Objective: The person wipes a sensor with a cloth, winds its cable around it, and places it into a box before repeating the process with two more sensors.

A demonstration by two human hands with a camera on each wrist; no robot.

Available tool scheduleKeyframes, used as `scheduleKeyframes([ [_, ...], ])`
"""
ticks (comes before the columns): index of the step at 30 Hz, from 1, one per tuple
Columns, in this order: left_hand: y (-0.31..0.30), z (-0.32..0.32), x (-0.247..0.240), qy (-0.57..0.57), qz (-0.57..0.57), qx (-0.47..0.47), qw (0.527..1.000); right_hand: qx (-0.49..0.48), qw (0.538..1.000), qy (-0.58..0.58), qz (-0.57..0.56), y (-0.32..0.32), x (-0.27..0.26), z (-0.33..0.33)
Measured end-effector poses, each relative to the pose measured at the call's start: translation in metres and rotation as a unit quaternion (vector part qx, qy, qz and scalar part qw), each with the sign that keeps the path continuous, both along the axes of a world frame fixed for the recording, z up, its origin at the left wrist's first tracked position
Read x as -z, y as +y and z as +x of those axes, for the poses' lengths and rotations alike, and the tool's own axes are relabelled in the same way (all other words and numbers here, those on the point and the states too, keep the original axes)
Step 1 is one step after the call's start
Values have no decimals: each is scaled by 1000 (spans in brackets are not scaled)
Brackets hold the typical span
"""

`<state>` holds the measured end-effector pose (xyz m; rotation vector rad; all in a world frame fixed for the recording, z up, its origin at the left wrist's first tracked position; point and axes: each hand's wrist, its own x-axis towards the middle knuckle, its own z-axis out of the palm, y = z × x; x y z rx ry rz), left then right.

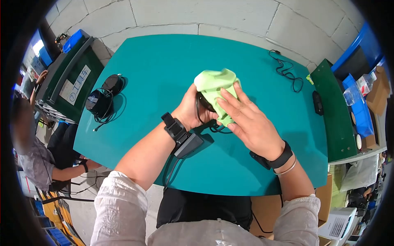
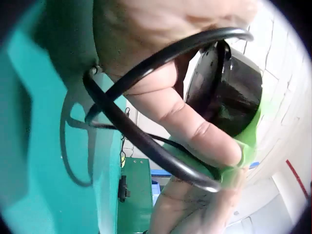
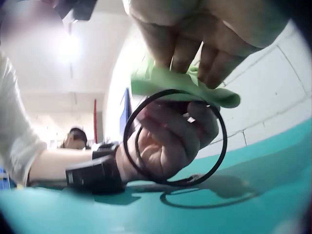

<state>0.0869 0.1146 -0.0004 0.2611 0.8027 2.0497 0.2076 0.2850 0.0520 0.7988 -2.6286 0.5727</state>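
In my log: one black round device [image 2: 239,92], above the counter [image 1: 156,61], my left hand [image 1: 189,108] gripping it from the left, green cloth [image 1: 215,82] over it, my right hand [image 1: 256,129], fingers nearly straight, touching the cloth from the right.

Cloth [image 1: 216,87] light green, plain. My device [image 2: 226,90] and its cable [image 2: 146,141] black. Worktop [image 1: 164,65] solid teal-green. My sleeves [image 1: 120,209] whitish. Wall [image 1: 230,18] off-white, grey block joints. Trolley [image 1: 78,78] dark green, white label [image 1: 75,84].
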Motion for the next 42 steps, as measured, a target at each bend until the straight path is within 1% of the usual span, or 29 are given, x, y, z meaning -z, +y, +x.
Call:
scheduleKeyframes([
  [2, 3, 8, -8, 77, -51, 21, 996, 8, 1000, 0, 25, 2, -4, -2],
  [4, 7, 12, -2, 96, 47, 92, 990, 18, 998, 1, 52, 5, -3, -3],
  [5, 12, 15, -2, 92, 61, 73, 991, 39, 999, 8, -8, 7, 2, -4],
  [6, 16, 17, -3, 69, 125, 71, 987, 59, 996, 17, -68, 8, 3, -5],
  [7, 19, 20, -5, 52, 101, 13, 993, 60, 996, 18, -69, 8, 3, -4],
  [8, 20, 23, -8, 33, 78, -45, 995, 16, 998, 0, -64, 6, 3, -2],
  [9, 20, 23, -11, 18, 69, -65, 995, -28, 998, -18, -58, 4, 2, -1],
  [10, 18, 22, -12, 2, 61, -85, 995, -28, 998, -18, -58, 1, 1, -1],
  [11, 14, 13, 4, 70, 43, -61, 995, -28, 999, -16, -32, -2, 0, -1],
  [12, 13, 14, 1, 69, 41, -59, 995, -27, 1000, -15, -8, -4, 0, -1],
  [14, 14, 19, -7, 81, 29, -29, 996, -4, 1000, -2, -22, 2, 4, -5],
  [15, 16, 22, -6, 92, 76, -33, 992, 15, 991, -44, -124, 7, 5, -5],
  [16, 16, 25, -7, 89, 77, -32, 993, 35, 970, -86, -225, 11, 7, -5],
  [18, 16, 29, -11, 150, -19, -89, 985, 52, 976, -55, -205, 15, 9, -5],
  [20, 16, 27, -14, 130, -19, -103, 986, 92, 957, -99, -257, 13, 11, -3],
  [21, 16, 27, -16, 227, -57, -122, 965, 93, 957, -99, -257, 12, 14, -4],
  [22, 16, 27, -19, 322, -93, -140, 932, 73, 934, -103, -333, 12, 19, -6],
  [23, 16, 27, -20, 326, -89, -135, 932, 53, 906, -104, -407, 12, 21, -8],
  [24, 16, 28, -21, 326, -88, -132, 932, 56, 905, -103, -408, 14, 20, -10],
  [27, 18, 29, -20, 362, -85, -105, 922, 37, 837, -196, -510, 20, 11, -10],
  [28, 19, 28, -18, 371, -66, -95, 921, 39, 837, -195, -510, 22, 10, -10],
  [30, 20, 27, -17, 382, -47, -83, 919, 72, 783, -270, -556, 28, 9, -11],
  [31, 20, 28, -17, 386, -37, -80, 918, 72, 782, -267, -558, 27, 7, -10],
  [33, 21, 28, -16, 391, -28, -71, 917, 25, 672, -351, -652, 25, 5, -7],
  [37, 17, 24, -14, 395, -44, -59, 916, 32, 699, -356, -620, 25, 10, -8],
  [39, 17, 24, -18, 398, -66, -52, 914, 37, 803, -236, -545, 24, 19, -11],
  [40, 18, 27, -22, 386, -59, -59, 919, 38, 803, -234, -547, 26, 22, -13],
  [41, 18, 30, -23, 373, -53, -67, 924, 32, 873, -142, -465, 29, 23, -16],
  [42, 18, 30, -22, 372, -52, -65, 924, 25, 926, -50, -372, 29, 22, -17],
])
